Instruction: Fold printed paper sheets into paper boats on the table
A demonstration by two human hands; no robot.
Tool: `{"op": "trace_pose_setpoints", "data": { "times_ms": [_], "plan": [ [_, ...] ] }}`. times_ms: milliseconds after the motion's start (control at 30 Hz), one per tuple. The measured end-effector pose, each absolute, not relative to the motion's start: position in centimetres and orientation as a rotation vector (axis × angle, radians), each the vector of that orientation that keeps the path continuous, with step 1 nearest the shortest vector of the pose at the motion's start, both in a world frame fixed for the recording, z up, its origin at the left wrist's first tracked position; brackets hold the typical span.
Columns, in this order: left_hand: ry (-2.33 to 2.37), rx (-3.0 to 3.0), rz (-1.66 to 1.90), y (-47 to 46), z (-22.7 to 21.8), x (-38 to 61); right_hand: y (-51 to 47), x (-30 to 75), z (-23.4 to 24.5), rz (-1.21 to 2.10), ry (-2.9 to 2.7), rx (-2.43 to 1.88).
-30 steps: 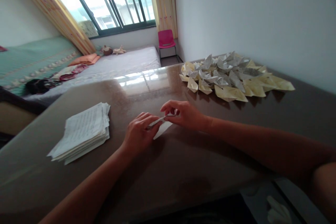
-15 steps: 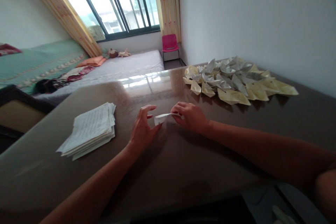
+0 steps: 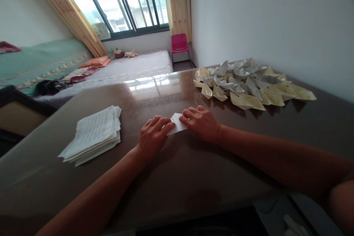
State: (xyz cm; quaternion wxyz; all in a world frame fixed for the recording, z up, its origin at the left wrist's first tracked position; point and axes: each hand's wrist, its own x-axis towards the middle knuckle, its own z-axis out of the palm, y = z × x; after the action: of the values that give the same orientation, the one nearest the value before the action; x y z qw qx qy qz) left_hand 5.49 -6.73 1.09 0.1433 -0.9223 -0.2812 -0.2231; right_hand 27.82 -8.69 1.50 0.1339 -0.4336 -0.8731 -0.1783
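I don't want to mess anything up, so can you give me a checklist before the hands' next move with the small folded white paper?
1. Bare left hand gripping the small folded white paper: ok, at its left end.
2. Bare right hand gripping its right end: ok.
3. Folds lined up: cannot tell, fingers cover both ends.
4. Flat stack of white, written-on paper sheets apart from the hands: ok.
5. Stack edges neat: not ok, sheets stick out unevenly.
6. Heap of cream and grey boat-shaped folded papers apart from the hands: ok.
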Motion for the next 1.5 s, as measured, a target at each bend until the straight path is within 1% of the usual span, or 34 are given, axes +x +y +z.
{"op": "trace_pose_setpoints", "data": {
  "times_ms": [100, 167, 267, 333, 467, 600, 700, 800, 933, 1067, 1267, 1400, 1500],
  "plan": [
    [-0.777, -2.618, -0.527, -6.3, 1.1, 5.2, -8.5, 28.0, 1.5, -0.558, -2.635, -1.084],
    [-0.766, -2.632, -0.366, -6.5, 1.1, 5.1, -8.3, 28.3, 1.4, -0.520, -2.726, -0.981],
    [-0.798, -2.720, -0.130, -6.9, 1.3, 5.1, -7.9, 28.8, 1.3, -0.342, -2.826, -0.952],
    [-0.836, -2.789, -0.072, -7.3, 1.6, 5.1, -7.6, 29.4, 1.4, -0.198, -2.848, -0.976],
    [-0.915, -2.910, -0.139, -7.4, 1.8, 4.8, -6.6, 30.5, 1.4, 0.212, -2.770, -0.964],
    [-1.124, -2.998, -0.288, -6.5, 1.2, 4.5, -5.5, 31.2, 0.9, 0.679, -2.509, -1.047],
    [-1.309, -3.038, -0.385, -5.7, 0.6, 4.4, -5.1, 31.0, 0.5, 0.827, -2.337, -1.192],
    [-1.462, -3.007, -0.477, -5.2, 0.0, 4.4, -5.1, 30.6, 0.2, 0.803, -2.271, -1.290],
    [-1.537, -2.954, -0.479, -5.0, -0.2, 4.5, -5.3, 30.0, -0.4, 0.638, -2.252, -1.413],
    [-1.497, -2.932, -0.389, -5.1, -0.2, 4.6, -5.5, 29.7, -0.7, 0.460, -2.281, -1.487],
    [-1.459, -2.905, -0.318, -5.3, -0.1, 4.9, -6.0, 29.3, -0.3, 0.298, -2.359, -1.539],
    [-1.369, -2.853, -0.287, -5.7, -0.2, 5.0, -6.1, 29.1, -0.1, 0.229, -2.404, -1.554],
    [-1.212, -2.777, -0.301, -6.0, 0.0, 4.9, -6.1, 29.0, 0.1, 0.225, -2.418, -1.567]
  ]
}}
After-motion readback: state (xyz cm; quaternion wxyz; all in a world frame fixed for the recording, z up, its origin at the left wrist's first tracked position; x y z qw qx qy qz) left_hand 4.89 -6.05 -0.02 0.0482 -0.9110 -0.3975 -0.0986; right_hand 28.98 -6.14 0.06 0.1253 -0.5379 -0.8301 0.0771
